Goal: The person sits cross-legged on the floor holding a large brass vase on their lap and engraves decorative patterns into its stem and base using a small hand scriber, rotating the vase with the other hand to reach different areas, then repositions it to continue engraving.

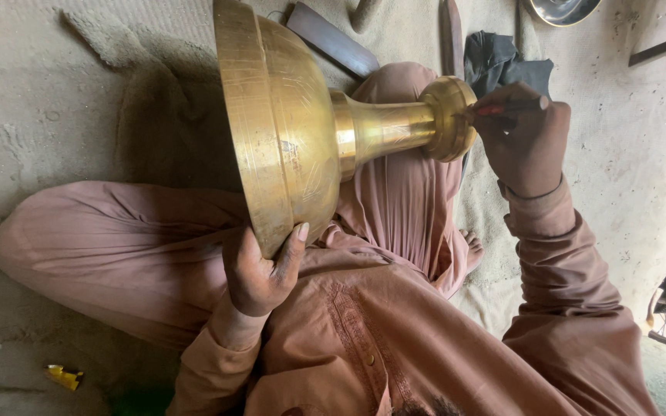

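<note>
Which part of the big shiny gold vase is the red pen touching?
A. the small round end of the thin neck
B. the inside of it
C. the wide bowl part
A: the right hand holds the red pen with its tip on the small round end of the brass vase, while the left hand grips the wide rim.

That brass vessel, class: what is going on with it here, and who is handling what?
A person sitting cross-legged on the ground holds a large brass goblet-shaped vessel across the lap. The left hand grips the rim of its wide bowl, steadying it. The right hand holds a slim red-tipped tool with its point against the vessel's rounded foot. Dark cloth and flat wooden pieces lie on the ground beyond.
</note>
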### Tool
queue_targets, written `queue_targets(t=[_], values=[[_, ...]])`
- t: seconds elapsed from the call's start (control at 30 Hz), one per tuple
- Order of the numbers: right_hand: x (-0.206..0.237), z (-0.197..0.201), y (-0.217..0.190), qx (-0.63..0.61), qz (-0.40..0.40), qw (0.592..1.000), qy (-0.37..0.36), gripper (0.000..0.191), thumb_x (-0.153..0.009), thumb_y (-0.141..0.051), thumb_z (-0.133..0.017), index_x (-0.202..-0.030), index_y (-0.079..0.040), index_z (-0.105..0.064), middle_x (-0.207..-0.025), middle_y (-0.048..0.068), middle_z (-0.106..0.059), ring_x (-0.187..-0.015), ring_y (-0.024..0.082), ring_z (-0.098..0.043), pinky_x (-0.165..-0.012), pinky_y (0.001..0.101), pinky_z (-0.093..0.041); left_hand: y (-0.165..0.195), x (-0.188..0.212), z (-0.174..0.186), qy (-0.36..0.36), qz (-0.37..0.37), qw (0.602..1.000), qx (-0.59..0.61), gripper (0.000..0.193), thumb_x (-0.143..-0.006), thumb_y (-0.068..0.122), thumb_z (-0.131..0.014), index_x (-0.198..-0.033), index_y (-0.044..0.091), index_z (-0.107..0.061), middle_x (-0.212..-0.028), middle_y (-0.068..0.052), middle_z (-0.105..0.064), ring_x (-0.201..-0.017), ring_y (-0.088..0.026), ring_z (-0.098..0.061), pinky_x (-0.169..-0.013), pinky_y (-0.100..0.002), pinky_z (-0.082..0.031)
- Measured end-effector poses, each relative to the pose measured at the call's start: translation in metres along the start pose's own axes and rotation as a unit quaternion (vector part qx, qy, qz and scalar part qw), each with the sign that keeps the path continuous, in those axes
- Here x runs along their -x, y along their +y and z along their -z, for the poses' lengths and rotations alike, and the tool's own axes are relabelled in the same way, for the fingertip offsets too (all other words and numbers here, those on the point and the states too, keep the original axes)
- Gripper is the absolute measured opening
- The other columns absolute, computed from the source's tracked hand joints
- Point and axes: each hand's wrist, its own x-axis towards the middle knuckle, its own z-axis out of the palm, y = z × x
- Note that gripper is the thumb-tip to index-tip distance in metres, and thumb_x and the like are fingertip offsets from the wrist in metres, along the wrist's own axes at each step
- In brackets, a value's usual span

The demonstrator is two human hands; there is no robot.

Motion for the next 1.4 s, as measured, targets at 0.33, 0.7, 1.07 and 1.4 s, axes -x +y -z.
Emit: queue_targets(t=[0.33, 0.7, 1.07, 1.4], values=[[0.020, -0.005, -0.006, -0.010, -0.006, 0.999, 0.030, 0.014, -0.102, 0.004, -0.083, -0.105, 0.008, -0.069, -0.100, 0.014, -0.076, -0.091, 0.016, -0.076, -0.080, 0.0266, -0.062, -0.004, -0.001, 0.001, -0.009, -0.016, 1.000, -0.003, 0.019, -0.100, 0.009, -0.072, -0.107, -0.006, -0.061, -0.093, -0.016, -0.075, -0.080, -0.020, -0.077, -0.068, -0.029, -0.060], [0.043, -0.020, 0.006, -0.057, 0.026, 0.994, 0.089, 0.015, -0.102, 0.008, -0.082, -0.105, 0.009, -0.067, -0.105, 0.015, -0.074, -0.095, 0.019, -0.076, -0.078, 0.0262, -0.062, 0.001, -0.006, 0.005, -0.040, 0.001, 0.999, 0.027, 0.019, -0.101, 0.007, -0.070, -0.113, -0.006, -0.062, -0.101, -0.016, -0.076, -0.089, -0.020, -0.077, -0.076, -0.029, -0.061], [0.069, -0.033, 0.011, 0.004, 0.044, 0.992, 0.119, 0.013, -0.097, 0.012, -0.079, -0.103, 0.007, -0.069, -0.103, 0.017, -0.076, -0.095, 0.022, -0.077, -0.082, 0.0294, -0.061, 0.001, -0.006, 0.007, -0.053, 0.025, 0.997, 0.040, 0.020, -0.101, 0.007, -0.070, -0.115, -0.005, -0.062, -0.104, -0.016, -0.076, -0.091, -0.020, -0.076, -0.078, -0.030, -0.061], [0.062, -0.058, 0.054, -0.206, 0.117, 0.942, 0.239, 0.011, -0.102, 0.009, -0.074, -0.107, 0.005, -0.065, -0.106, 0.019, -0.076, -0.104, 0.027, -0.079, -0.091, 0.0375, -0.067, -0.028, 0.007, 0.013, -0.141, -0.038, 0.987, 0.064, 0.030, -0.097, 0.012, -0.075, -0.121, -0.001, -0.065, -0.112, -0.016, -0.075, -0.100, -0.026, -0.075, -0.086, -0.034, -0.061]])
